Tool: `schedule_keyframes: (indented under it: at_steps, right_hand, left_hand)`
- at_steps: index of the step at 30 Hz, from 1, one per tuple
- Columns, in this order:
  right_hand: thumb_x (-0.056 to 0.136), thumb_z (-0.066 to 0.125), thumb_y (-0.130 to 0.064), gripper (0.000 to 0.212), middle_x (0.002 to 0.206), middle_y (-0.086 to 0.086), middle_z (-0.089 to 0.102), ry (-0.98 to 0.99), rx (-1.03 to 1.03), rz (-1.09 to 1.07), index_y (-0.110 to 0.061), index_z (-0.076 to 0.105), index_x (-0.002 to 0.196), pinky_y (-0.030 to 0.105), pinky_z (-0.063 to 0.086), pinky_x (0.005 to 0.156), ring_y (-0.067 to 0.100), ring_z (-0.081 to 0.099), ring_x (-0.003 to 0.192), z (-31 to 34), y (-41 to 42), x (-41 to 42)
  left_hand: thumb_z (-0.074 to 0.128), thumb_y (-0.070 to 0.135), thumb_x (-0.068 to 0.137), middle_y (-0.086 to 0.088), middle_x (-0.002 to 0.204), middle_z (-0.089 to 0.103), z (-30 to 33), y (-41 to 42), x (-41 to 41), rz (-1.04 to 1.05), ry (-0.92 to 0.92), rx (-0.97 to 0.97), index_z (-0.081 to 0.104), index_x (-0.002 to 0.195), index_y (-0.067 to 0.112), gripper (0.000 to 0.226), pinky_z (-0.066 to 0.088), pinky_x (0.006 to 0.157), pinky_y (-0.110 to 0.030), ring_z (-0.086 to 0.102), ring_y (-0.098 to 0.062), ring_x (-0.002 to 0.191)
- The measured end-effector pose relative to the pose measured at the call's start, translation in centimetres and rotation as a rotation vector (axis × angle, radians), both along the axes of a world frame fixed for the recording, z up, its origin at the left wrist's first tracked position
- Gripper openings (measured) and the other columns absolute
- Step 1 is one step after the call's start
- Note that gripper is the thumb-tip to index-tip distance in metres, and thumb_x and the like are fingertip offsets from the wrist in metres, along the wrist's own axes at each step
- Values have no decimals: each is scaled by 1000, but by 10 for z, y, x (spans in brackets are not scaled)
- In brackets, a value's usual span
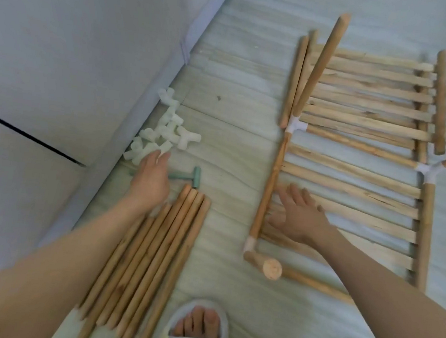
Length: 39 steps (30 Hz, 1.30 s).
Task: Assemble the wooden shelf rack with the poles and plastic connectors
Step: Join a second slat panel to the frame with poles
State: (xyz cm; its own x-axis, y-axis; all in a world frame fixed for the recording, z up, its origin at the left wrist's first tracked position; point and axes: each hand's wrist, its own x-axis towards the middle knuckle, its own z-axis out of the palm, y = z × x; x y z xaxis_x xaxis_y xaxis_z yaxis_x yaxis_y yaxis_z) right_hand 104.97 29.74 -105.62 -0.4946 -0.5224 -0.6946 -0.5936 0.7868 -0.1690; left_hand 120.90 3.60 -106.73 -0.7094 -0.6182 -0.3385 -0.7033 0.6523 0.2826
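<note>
A slatted wooden shelf panel (356, 183) lies on the floor, framed by poles joined with white plastic connectors (295, 124) at its corners. Upright poles (322, 65) rise from those joints. My right hand (299, 217) rests flat, fingers spread, on the near slats beside the left frame pole (269, 187). My left hand (152, 179) reaches over a heap of loose white connectors (165, 127), fingertips touching one at the heap's near edge. A bundle of several loose poles (143, 266) lies under my left forearm.
A second slatted panel (373, 95) lies farther back with loose poles along its sides. A small green mallet (189, 177) sits next to my left hand. A pale wall or cabinet (60, 62) bounds the left. My slippered feet (196, 332) are at the bottom edge.
</note>
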Motion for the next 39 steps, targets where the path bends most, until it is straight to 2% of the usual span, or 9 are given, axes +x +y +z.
schedule_keyframes:
  at_steps: [4,10,15,20,26,30,33,35,39]
  right_hand:
    - [88,46,-60,90,155,2,-25,-15,28,4,-26,-10,149,52,11,115,26,-18,143,-16,10,3]
    - [84,46,-66,95,153,0,-28,-19,62,30,-27,-13,148,50,5,116,25,-20,143,-18,12,1]
    - [85,48,-63,96,153,1,-28,-54,41,14,-24,-13,148,41,6,118,26,-22,142,-17,10,1]
    - [87,46,-61,92,153,1,-27,-50,46,14,-25,-13,148,42,7,118,25,-21,142,-17,11,-1]
    - [91,42,-55,82,156,2,-21,-39,54,40,-26,-7,150,46,10,117,24,-14,144,-12,9,-6]
    - [96,40,-46,62,155,7,22,-163,-46,-154,-15,26,147,33,23,109,24,24,141,26,-1,-18]
    - [98,42,-37,37,113,7,63,-214,-279,-362,-10,61,114,27,40,84,22,58,106,76,-12,-20]
    - [97,45,-31,27,95,6,67,-302,-455,-528,-12,64,95,30,49,76,16,63,80,120,-17,-17]
    - [96,48,-31,29,80,5,65,-386,-783,-706,-7,62,102,22,52,62,14,62,67,215,-13,-10]
  left_hand:
    - [46,-6,85,-12,154,18,-4,-17,-23,-58,-86,-140,19,147,8,69,25,110,-44,15,-34,138]
    - [50,3,88,-18,134,44,-9,-29,-37,-142,-204,-347,36,135,6,50,33,93,-39,32,-37,118]
    - [56,16,89,-18,125,48,-11,-27,-38,-216,-289,-409,44,125,7,39,32,92,-38,35,-35,115]
    - [65,30,85,-15,128,47,-14,-31,-34,-211,-233,-355,43,130,11,54,30,93,-41,37,-34,118]
    - [63,20,85,-20,134,41,-9,-25,-31,-56,-61,-53,31,141,10,64,32,99,-45,38,-37,123]
    - [69,23,81,-15,128,45,28,1,-41,51,230,167,38,137,14,64,31,103,-41,38,-31,123]
    - [71,18,80,-12,123,47,79,28,-53,-23,426,239,42,134,14,61,31,97,-31,38,-27,117]
    - [72,12,78,-11,119,48,121,49,-61,-99,538,272,44,133,13,62,36,98,-35,39,-26,113]
    - [71,1,73,-3,114,50,207,92,-69,-376,735,208,45,131,11,65,35,95,-31,39,-20,106]
